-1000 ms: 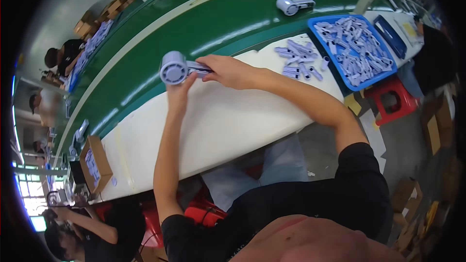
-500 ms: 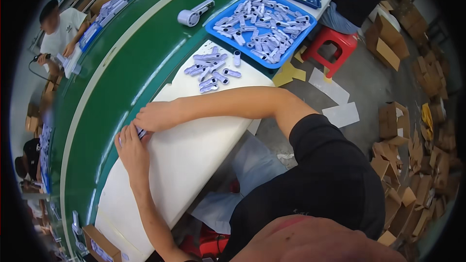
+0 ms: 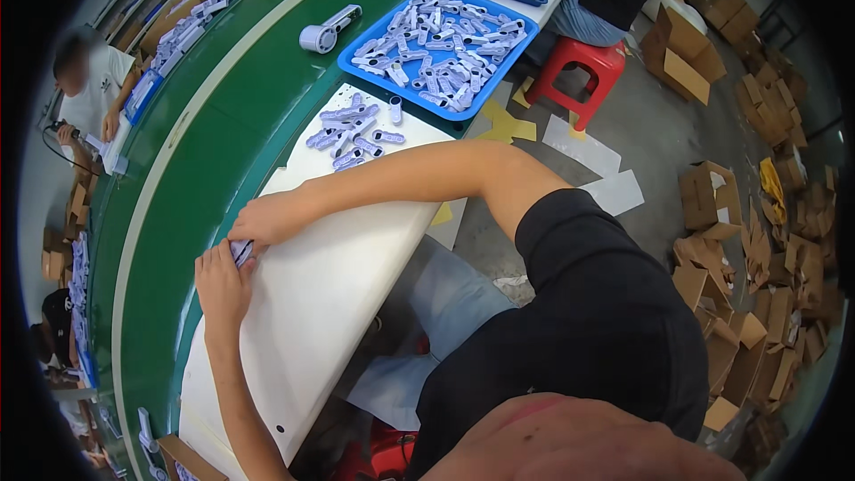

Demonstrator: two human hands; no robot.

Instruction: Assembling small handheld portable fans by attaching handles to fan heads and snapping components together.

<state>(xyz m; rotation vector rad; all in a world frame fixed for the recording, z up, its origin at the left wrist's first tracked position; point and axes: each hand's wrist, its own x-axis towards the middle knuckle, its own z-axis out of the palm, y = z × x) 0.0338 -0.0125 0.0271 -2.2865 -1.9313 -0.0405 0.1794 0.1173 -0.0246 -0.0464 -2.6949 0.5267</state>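
Observation:
At the far left edge of the white worktable (image 3: 303, 276), my left hand (image 3: 223, 285) and my right hand (image 3: 274, 216) meet around a small lavender plastic part (image 3: 241, 252). Fingers of both are closed on it, covering most of its shape. A loose pile of similar lavender parts (image 3: 338, 134) with dark ends lies on the table beyond my right forearm. Beside that pile, one lavender piece (image 3: 395, 110) stands apart.
A blue tray (image 3: 347, 58) heaped with lavender parts sits beyond the pile. On the green conveyor (image 3: 223, 116) lies a lavender handheld fan (image 3: 322, 36). A cardboard box (image 3: 189, 459) stands near left; a red stool (image 3: 583, 62) is behind the tray. A co-worker (image 3: 89, 89) works across the conveyor.
The whole view has shifted, so the tray, pile and fan appear further left. Both hands stay together on the lavender part, a little more of which shows between the fingers.

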